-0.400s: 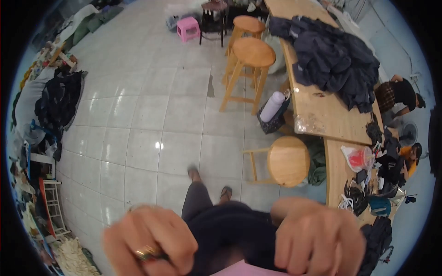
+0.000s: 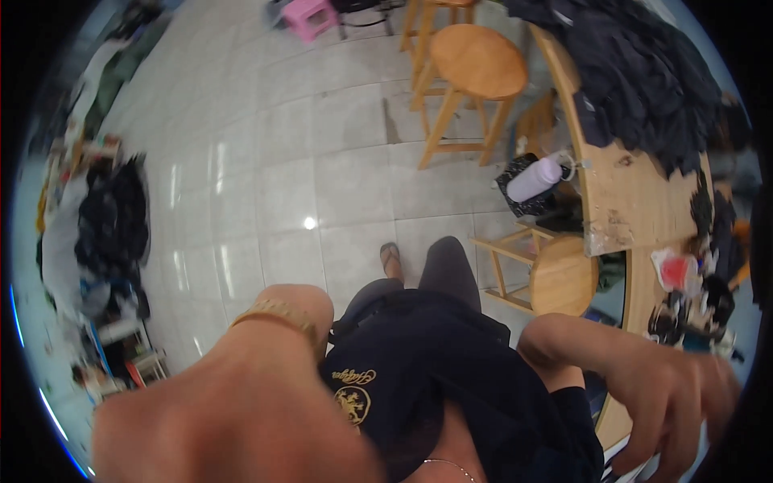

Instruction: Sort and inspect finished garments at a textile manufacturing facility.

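Note:
My left hand (image 2: pixel 229 410) is raised close at the lower left, large and smeared by motion. A gold band (image 2: pixel 278 312) circles its wrist; its fingers are hidden from sight. On the lower right, my right hand (image 2: pixel 672 390) hangs with bent fingers pointing down and gaps between them, and I see nothing held in it. Between the hands lies my dark navy shirt (image 2: pixel 427 366) with a gold emblem. Nearest to my right hand are a round wooden stool (image 2: pixel 564 278) and the cluttered edge of a bench.
Dark garments (image 2: pixel 644 72) are heaped on a wooden table (image 2: pixel 620 205) at right. A lilac bottle (image 2: pixel 533 180) stands in a black bag beside it. Another wooden stool (image 2: pixel 479 60) and a pink stool (image 2: pixel 310 18) are farther off. Dark cloth (image 2: pixel 113 217) lies at left on the tiled floor (image 2: pixel 274 161).
The view has shifted, and my feet have changed stride. Both hands, curled at the lower edge before, have moved apart; my right fingers have loosened. A pink patch at the bottom has left the view.

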A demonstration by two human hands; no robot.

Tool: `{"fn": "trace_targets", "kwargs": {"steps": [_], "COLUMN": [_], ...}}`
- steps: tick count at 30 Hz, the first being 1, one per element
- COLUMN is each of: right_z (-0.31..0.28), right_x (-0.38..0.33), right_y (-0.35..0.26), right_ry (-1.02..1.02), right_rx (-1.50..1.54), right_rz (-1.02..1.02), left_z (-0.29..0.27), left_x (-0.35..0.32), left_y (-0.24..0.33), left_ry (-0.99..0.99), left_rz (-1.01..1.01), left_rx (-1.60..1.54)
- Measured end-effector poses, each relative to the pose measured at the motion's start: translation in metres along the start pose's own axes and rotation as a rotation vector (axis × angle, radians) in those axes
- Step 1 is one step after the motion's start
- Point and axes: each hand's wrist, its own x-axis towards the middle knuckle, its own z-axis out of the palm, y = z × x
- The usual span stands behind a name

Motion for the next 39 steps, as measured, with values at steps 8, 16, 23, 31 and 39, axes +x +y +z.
{"fn": "trace_targets", "kwargs": {"steps": [8, 16, 23, 31, 39], "right_z": [-0.180, -0.352, -0.438, -0.494, -0.531], "right_x": [-0.050, -0.180, -0.237, -0.229, -0.231], "right_y": [0.005, 0.055, 0.064, 0.038, 0.037], "right_ry": [0.783, 0.942, 1.592, 1.486, 1.540], "right_rx": [-0.825, -1.443, -1.686, -2.086, -1.406], "right_rz": [0.377, 1.281, 1.190, 0.427, 1.257], "left_z": [-0.194, -0.308, -0.420, -0.546, -0.625], "left_x": [0.054, 0.107, 0.132, 0.123, 0.014], "left_y": [-0.093, -0.073, -0.097, -0.293, -0.391], "left_ry": [-0.056, -0.045, -0.179, -0.213, -0.452], "left_rz": [0.575, -0.464, -0.682, -1.130, -0.730], "left_rx": [-0.134, -0.605, -0.885, 0.447, 1.281]}}
